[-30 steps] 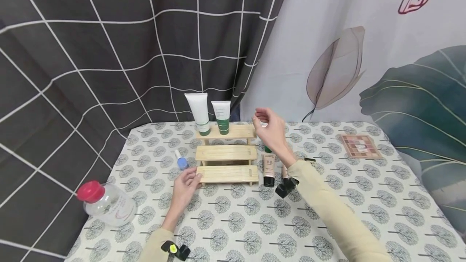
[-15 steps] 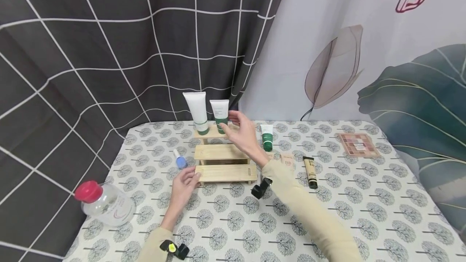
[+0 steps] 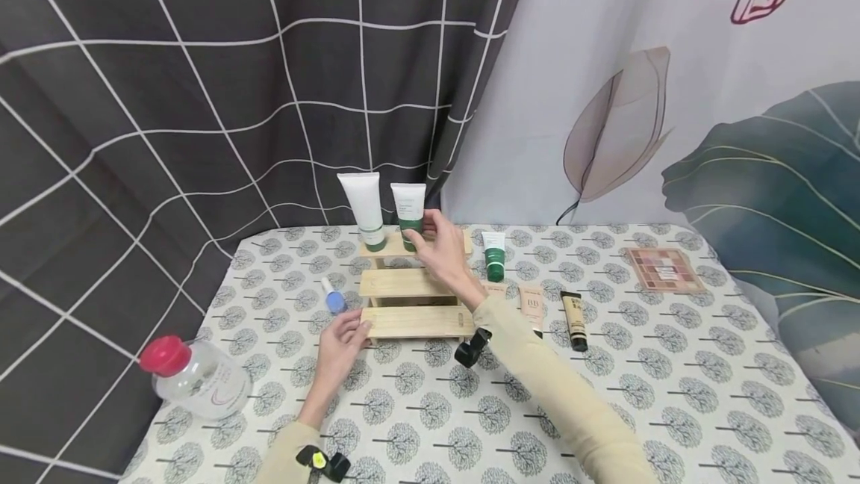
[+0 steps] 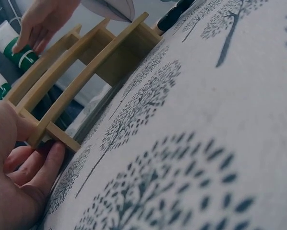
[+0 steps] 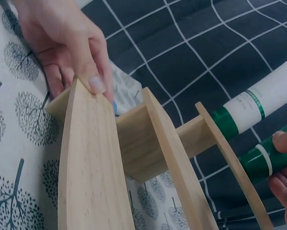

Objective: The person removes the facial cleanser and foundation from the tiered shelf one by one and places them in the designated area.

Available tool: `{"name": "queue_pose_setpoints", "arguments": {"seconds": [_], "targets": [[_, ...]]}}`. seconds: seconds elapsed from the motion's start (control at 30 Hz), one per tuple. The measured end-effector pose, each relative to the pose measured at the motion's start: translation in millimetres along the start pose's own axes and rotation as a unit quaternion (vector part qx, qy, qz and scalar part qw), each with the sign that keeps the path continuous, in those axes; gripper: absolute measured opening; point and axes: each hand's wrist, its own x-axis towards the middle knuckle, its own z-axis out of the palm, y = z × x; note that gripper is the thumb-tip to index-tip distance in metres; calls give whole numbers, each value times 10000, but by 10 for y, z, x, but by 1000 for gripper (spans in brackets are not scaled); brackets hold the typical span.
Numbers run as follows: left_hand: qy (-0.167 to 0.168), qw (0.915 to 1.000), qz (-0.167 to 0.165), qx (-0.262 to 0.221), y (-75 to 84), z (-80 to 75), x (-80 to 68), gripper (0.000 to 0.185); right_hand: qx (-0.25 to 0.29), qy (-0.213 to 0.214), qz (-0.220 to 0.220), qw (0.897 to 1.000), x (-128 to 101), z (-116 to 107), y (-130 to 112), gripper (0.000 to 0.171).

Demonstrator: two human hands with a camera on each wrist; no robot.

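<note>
In the head view, a wooden three-step display shelf (image 3: pixel 418 322) stands on the tablecloth. My left hand (image 3: pixel 340 346) grips the left end of its lowest step; the thumb lies on top and the fingers curl beneath, as the left wrist view shows. Two white-and-green squeeze tubes stand cap-down on the top step. The larger tube (image 3: pixel 363 204) is at the left end. Beside it, the smaller tube (image 3: pixel 408 204) is held near its green lower part between the thumb and fingers of my right hand (image 3: pixel 443 249). Its green end (image 5: pixel 256 165) meets the step edge in the right wrist view.
Right of the shelf lie a small white-and-green tube (image 3: pixel 493 256), two beige BB tubes (image 3: pixel 531 305) and a yellow tube (image 3: pixel 574 317). Farther right is a makeup palette (image 3: pixel 665 270). A blue-and-white bottle (image 3: pixel 333 297) and a clear red-capped bottle (image 3: pixel 208 383) are at left.
My right hand has come left from beside the shelf to the smaller tube and now holds it; that tube has shifted slightly right. My left hand has stayed on the shelf.
</note>
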Motion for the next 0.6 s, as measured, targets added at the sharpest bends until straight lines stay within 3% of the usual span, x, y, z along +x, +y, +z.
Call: {"name": "queue_pose_setpoints", "arguments": {"seconds": [0.6], "targets": [[26, 9999, 153, 39, -33, -20, 20, 39, -104, 252, 242, 9993, -8, -398, 86, 35]]}}
